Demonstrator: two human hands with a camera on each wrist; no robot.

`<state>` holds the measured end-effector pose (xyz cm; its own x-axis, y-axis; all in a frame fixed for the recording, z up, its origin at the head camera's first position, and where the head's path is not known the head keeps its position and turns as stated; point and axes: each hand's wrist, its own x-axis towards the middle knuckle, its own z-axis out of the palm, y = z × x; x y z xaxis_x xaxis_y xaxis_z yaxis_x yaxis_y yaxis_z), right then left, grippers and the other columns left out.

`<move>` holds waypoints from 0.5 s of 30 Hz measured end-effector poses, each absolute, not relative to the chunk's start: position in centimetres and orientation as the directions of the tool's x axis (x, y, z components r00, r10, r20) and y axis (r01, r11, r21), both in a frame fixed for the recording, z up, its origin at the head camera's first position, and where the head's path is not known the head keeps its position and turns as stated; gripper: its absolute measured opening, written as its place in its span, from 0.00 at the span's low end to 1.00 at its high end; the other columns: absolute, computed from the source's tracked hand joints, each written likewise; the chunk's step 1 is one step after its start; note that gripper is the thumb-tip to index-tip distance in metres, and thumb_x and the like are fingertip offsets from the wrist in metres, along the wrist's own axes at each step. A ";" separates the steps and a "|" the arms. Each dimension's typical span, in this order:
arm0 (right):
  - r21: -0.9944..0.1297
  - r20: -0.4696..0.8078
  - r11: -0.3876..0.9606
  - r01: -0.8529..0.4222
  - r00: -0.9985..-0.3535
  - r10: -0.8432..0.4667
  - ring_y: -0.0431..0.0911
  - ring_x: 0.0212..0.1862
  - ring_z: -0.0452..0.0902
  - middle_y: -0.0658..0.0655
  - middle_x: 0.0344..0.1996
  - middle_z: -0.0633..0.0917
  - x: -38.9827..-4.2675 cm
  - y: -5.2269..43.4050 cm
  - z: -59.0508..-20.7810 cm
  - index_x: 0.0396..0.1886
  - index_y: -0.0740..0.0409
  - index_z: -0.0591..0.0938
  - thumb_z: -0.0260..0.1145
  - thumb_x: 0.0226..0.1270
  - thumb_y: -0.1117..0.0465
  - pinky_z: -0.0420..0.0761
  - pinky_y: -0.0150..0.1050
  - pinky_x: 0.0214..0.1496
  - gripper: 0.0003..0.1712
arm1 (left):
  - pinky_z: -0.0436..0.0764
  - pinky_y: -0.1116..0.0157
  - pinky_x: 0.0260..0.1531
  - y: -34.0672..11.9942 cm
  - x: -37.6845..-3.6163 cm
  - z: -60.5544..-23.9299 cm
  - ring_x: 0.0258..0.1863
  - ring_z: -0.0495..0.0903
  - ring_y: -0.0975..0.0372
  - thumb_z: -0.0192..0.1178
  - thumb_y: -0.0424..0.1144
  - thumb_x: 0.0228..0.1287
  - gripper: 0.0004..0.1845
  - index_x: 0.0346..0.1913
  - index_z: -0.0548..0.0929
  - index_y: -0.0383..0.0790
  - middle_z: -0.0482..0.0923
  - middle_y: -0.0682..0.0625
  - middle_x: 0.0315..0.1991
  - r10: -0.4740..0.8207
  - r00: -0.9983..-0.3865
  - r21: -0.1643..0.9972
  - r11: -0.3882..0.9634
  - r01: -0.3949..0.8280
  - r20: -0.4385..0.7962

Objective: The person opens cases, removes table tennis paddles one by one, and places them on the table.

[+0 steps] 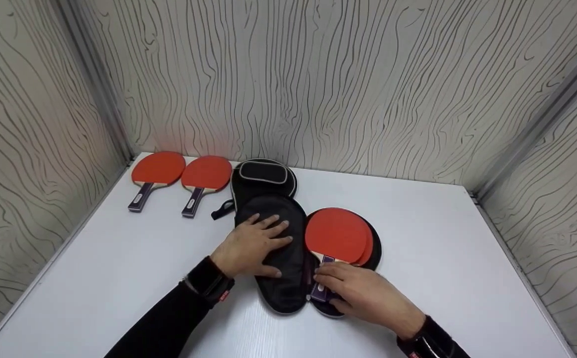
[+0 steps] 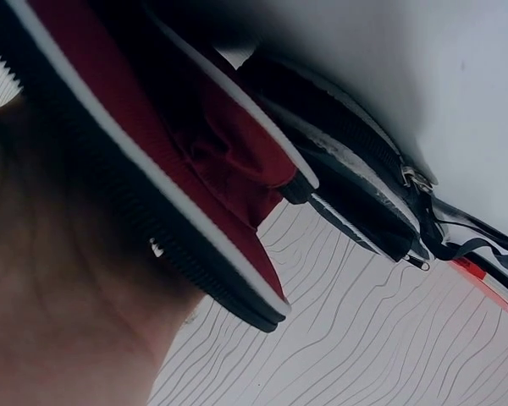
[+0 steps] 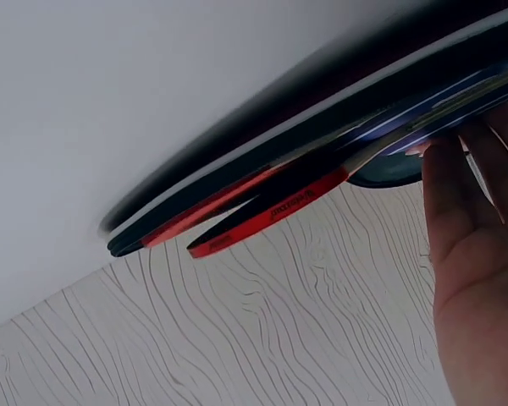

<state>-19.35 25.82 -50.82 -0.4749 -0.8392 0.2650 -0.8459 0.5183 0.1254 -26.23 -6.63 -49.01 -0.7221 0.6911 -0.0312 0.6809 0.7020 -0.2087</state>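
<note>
A black zippered paddle case (image 1: 281, 293) lies opened out on the table, its flap folded left. My left hand (image 1: 252, 246) rests on that flap with fingers spread. The dark red lining (image 2: 229, 144) shows in the left wrist view. In the case's right half lie two red table tennis paddles, the upper paddle (image 1: 335, 233) overlapping the lower paddle (image 1: 369, 248). My right hand (image 1: 363, 293) holds the upper paddle's handle (image 1: 319, 293), fingers across it and thumb on its right side. In the right wrist view the upper paddle's blade (image 3: 271, 216) tilts away from the one beneath.
Two more red paddles, a far-left paddle (image 1: 159, 168) and a nearer paddle (image 1: 206, 173), lie at the back left. A second black case (image 1: 263, 173) with a wrist strap (image 1: 222, 210) sits behind the opened one, partly overlapped by it. Patterned wall panels (image 1: 288, 84) enclose the white table (image 1: 442, 238).
</note>
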 end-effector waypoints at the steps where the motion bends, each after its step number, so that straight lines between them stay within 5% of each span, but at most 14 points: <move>1: 0.124 0.276 0.514 -0.849 -0.468 -0.840 0.46 0.69 0.93 0.52 0.66 0.94 -19.4 25.7 -50.9 0.67 0.55 0.92 0.90 0.63 0.61 0.95 0.45 0.71 0.31 | 0.69 0.45 0.95 -6.6 -26.2 -49.0 0.96 0.64 0.54 0.65 0.78 0.77 0.47 0.91 0.74 0.63 0.65 0.54 0.95 0.691 -0.722 -0.210 0.702 0.681 -0.032; 10: 0.156 0.265 0.528 -0.835 -0.479 -0.837 0.43 0.62 0.91 0.49 0.58 0.94 -19.3 25.1 -51.4 0.58 0.51 0.92 0.87 0.63 0.65 0.95 0.41 0.70 0.24 | 0.70 0.45 0.95 -6.7 -26.2 -49.1 0.96 0.63 0.54 0.65 0.78 0.78 0.47 0.91 0.75 0.63 0.65 0.54 0.95 0.696 -0.718 -0.194 0.701 0.686 -0.026; 15: 0.225 0.296 0.500 -0.836 -0.430 -0.853 0.41 0.60 0.90 0.46 0.55 0.94 -19.6 25.3 -51.4 0.56 0.48 0.92 0.87 0.61 0.62 0.94 0.38 0.66 0.23 | 0.69 0.45 0.95 -6.7 -26.2 -49.1 0.96 0.63 0.54 0.66 0.78 0.78 0.47 0.91 0.74 0.63 0.65 0.54 0.95 0.696 -0.718 -0.195 0.701 0.686 -0.025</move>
<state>-19.61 25.35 -51.40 -0.4305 -0.8525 0.2965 -0.8361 0.5004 0.2250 -26.22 -6.68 -49.10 -0.7177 0.6959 -0.0251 0.6862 0.7008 -0.1949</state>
